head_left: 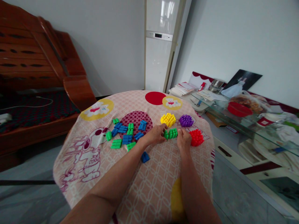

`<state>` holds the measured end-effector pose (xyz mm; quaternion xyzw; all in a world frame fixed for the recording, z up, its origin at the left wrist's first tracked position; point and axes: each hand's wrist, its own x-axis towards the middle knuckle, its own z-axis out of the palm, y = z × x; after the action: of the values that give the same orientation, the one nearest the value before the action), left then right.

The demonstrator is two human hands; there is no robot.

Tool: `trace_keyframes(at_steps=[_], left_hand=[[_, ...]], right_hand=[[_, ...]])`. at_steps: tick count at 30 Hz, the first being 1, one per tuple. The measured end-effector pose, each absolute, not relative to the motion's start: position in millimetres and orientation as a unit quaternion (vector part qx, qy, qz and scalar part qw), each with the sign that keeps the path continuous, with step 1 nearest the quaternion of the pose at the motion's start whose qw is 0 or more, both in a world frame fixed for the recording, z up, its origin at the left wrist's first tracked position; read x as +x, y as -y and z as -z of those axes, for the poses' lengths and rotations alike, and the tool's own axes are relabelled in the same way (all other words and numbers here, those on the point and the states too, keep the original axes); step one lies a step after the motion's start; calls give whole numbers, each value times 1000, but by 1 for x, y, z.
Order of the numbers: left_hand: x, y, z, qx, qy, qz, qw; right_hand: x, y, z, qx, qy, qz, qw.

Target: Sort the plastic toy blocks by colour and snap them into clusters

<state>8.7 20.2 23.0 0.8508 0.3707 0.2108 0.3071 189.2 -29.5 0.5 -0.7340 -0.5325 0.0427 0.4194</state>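
Observation:
Between my two hands, a short row of green plastic pieces (173,133) stands on the tablecloth. My left hand (156,134) has its fingers curled around the green piece at the left end. My right hand (184,138) is closed at the right end of the row, its fingertips against the green pieces and partly hidden. Behind them are a yellow cluster (168,119) and a purple cluster (186,120) of similar pieces. A red cluster (196,137) sits just right of my right hand. Left of my left forearm lie scattered blue pieces (127,139) and green pieces (116,143).
A patterned cloth covers the round table (154,183). One blue piece (145,157) lies beside my left forearm. To the right, a glass-topped cabinet (219,109) holds papers, a red bowl (239,109) and bags. A wooden bench (77,91) stands at left, a white tall unit (158,59) behind.

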Motion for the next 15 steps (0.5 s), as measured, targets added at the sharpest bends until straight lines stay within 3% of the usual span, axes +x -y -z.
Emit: trace_keyframes(at_steps=[7,15], left_hand=[[22,-11,-20,852,-417,-217,230],[28,-9,-19,851,-410,-225,240]], right_hand=[[188,30,0,-733,533,-50,420],[190,28,3,-728,542,-31,419]])
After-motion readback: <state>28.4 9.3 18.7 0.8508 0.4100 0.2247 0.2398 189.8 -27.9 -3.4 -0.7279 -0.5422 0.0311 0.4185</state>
